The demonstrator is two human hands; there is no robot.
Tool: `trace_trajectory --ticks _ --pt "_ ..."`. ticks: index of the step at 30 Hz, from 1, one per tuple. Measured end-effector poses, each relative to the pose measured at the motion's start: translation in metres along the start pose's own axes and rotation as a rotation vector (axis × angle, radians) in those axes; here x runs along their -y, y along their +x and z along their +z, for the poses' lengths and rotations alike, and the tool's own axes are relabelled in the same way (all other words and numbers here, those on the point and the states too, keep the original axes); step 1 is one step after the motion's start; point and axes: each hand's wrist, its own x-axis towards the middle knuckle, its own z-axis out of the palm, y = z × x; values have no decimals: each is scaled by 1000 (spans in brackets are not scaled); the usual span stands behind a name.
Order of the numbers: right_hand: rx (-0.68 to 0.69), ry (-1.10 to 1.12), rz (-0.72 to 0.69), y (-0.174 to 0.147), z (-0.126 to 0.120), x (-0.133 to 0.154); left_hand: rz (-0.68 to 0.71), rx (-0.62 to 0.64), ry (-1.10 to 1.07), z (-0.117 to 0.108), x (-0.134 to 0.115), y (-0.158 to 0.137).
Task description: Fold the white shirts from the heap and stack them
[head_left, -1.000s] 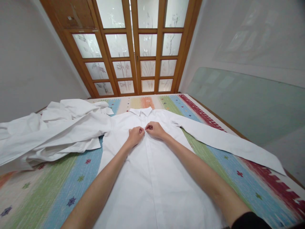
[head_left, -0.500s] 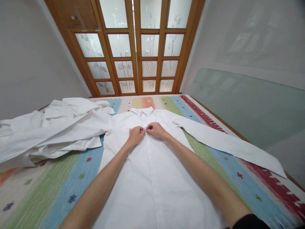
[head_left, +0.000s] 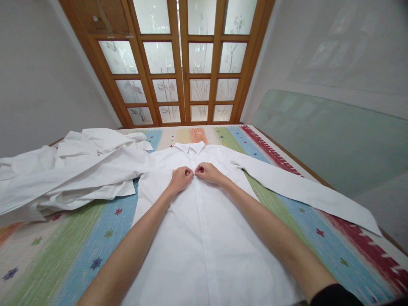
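Note:
A white long-sleeved shirt (head_left: 178, 250) lies front up and spread out, its collar pointing away from me. My left hand (head_left: 182, 177) pinches the front placket at chest height, just left of the button line. From the other side my right hand (head_left: 208, 173) pinches the same placket, fingertips almost meeting those of the left. Whatever small button or edge sits between the fingertips is hidden. One shirt sleeve (head_left: 306, 195) stretches out to the right. Below the hands the placket runs straight down toward me.
Crumpled white garments (head_left: 79, 170) are heaped on the left, against the shirt's left side. Everything lies on a striped, patterned cloth (head_left: 79, 250). A pale green glass panel (head_left: 334, 140) leans along the right wall. Wooden doors with frosted panes (head_left: 167, 91) stand at the far end.
Both hands keep their pinch on the placket at nearly the same place. The left hand has shifted very slightly left and up; the shirt lies as before.

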Motion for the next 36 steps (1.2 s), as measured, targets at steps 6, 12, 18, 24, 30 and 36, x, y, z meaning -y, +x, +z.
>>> trace_trajectory --ticks 6,12,18,24,30,36 --pt "-13 17 -26 2 3 -5 21 -8 -47 1 4 1" --pt "-9 20 -40 0 3 -3 -2 -38 -38 3 2 2" --pt "7 4 -46 -1 2 -2 12 -55 -36 3 4 2" --pt "21 -44 -69 -2 3 -3 28 -56 -50 3 3 1" --pt "-16 -105 -51 -3 6 -3 27 -54 -68 2 5 -1" --pt "-98 -107 -68 -4 9 0 91 -44 -108 -1 8 -2"
